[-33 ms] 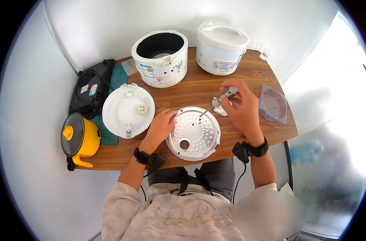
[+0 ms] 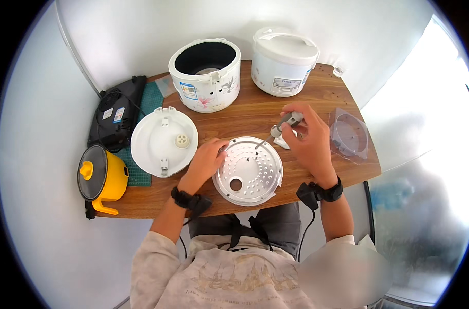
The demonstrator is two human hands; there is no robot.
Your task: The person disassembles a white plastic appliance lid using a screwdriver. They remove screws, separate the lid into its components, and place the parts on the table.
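Note:
A round silver inner lid [image 2: 260, 191] with dimples and one larger hole lies at the table's front edge. My left hand [image 2: 206, 160] is closed at its left rim, fingertips gripping the edge. In my right hand [image 2: 313, 138] is a grey-handled screwdriver [image 2: 286, 124], slanting down to the left. Its tip meets the lid's upper part, by small dark screws or holes that are too small to tell apart. Partly hidden behind the right hand, a small white plastic part [image 2: 281, 142] lies on the table.
Left of the lid lies a white plastic outer lid [image 2: 151, 135]. Behind stand an open rice cooker body [image 2: 206, 92] and a closed rice cooker [image 2: 281, 64]. A yellow pot [image 2: 116, 177], black appliance [image 2: 134, 100] and green mat [image 2: 140, 175] are left; a clear plastic tray [image 2: 350, 135] lies right.

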